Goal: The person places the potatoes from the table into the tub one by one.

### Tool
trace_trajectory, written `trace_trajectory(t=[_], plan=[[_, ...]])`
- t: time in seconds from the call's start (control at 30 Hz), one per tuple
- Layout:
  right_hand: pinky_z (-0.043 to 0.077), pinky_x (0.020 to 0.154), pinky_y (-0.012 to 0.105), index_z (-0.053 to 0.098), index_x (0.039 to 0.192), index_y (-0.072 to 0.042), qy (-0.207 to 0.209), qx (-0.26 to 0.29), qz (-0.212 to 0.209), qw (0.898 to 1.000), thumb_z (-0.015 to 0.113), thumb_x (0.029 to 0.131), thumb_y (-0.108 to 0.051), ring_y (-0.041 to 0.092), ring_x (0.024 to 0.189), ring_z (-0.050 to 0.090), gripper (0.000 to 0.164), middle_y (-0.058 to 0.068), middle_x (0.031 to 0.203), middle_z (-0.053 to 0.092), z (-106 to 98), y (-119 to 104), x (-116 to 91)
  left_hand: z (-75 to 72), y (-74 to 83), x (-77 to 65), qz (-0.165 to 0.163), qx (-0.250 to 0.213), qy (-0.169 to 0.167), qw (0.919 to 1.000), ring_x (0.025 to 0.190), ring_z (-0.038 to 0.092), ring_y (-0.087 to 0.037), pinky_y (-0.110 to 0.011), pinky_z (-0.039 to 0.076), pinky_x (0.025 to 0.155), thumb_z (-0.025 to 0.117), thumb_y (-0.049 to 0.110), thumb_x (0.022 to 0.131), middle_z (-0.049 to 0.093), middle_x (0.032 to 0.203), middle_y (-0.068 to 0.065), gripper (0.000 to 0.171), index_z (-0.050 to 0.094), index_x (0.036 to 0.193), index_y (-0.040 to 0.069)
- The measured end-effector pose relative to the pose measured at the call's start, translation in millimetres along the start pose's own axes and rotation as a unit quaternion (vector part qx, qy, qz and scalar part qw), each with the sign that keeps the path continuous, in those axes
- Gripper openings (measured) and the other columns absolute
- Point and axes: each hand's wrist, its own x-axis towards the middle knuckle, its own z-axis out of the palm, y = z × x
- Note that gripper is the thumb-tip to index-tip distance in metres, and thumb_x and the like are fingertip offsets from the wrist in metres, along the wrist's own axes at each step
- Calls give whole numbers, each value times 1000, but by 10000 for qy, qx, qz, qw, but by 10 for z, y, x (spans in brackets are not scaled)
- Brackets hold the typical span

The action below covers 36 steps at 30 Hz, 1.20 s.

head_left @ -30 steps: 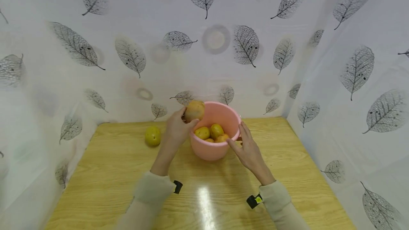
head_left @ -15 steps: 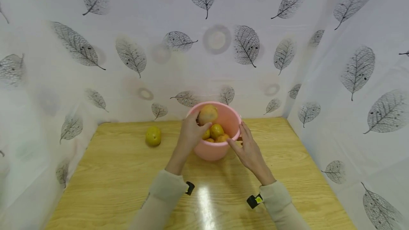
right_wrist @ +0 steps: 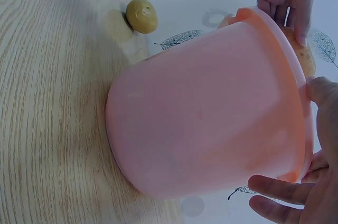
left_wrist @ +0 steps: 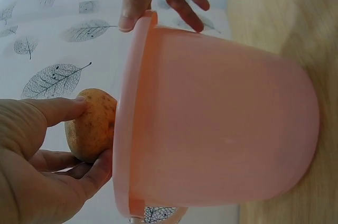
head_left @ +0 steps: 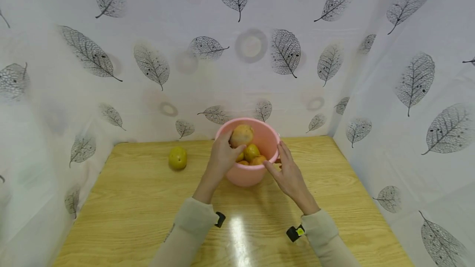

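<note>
My left hand holds a large brown-spotted potato between thumb and fingers at the mouth of a pink plastic bucket. In the head view the potato overlaps the inside of the bucket's left half. Several yellow potatoes lie in the bucket, partly hidden behind my left hand. My right hand holds the bucket's right side: the thumb lies at the rim and the other fingers reach along the outside. In the right wrist view two of those fingers stretch out straight.
A single yellow potato lies on the wooden table, left of the bucket. White sheeting with a leaf print closes off the back and both sides. The bucket stands close to the back sheet.
My left hand has carried the potato rightward from outside the bucket's left rim to over its opening, then stayed nearly still there. The right hand has not moved.
</note>
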Motion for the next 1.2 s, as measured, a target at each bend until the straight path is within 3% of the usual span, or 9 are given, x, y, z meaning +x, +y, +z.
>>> trace_trajectory(t=[0.2,0.4,0.7,0.97,1.2], plan=[[58,87,52,22,164,-3,19,17,5,10000,60,103,-48,32,109,66,84,12,170,20,-2,-4,-3,31,-61,3,72,44,-16,10000,131,57,-35,-46,43,113,82,7,88,61,140,-21,58,57,139,-5],[57,87,52,22,164,-3,13,35,-14,10000,61,103,-47,32,110,66,85,13,170,20,-8,-20,-1,39,-102,-3,56,419,-35,9991,121,61,-41,-50,50,105,79,9,89,62,132,-28,55,57,136,-11],[58,87,52,23,164,-3,31,37,-42,10000,61,102,-47,31,109,66,84,12,170,20,-9,-17,4,27,-153,-14,-91,326,84,9994,130,56,-41,-51,44,111,74,15,95,59,140,-25,57,54,143,-7],[57,89,56,22,164,-4,19,107,4,9999,62,102,-47,32,110,65,85,12,170,19,-9,-18,-4,-49,-188,-38,-245,229,258,9991,134,52,-40,-51,40,115,72,13,96,58,142,-24,55,54,146,-2],[57,88,54,22,164,-5,-14,114,39,9999,61,102,-48,32,111,65,85,11,171,19,-14,-22,-9,-162,-276,-48,-360,314,398,9981,138,49,-39,-51,38,116,70,18,98,54,147,-24,57,51,147,-4]])
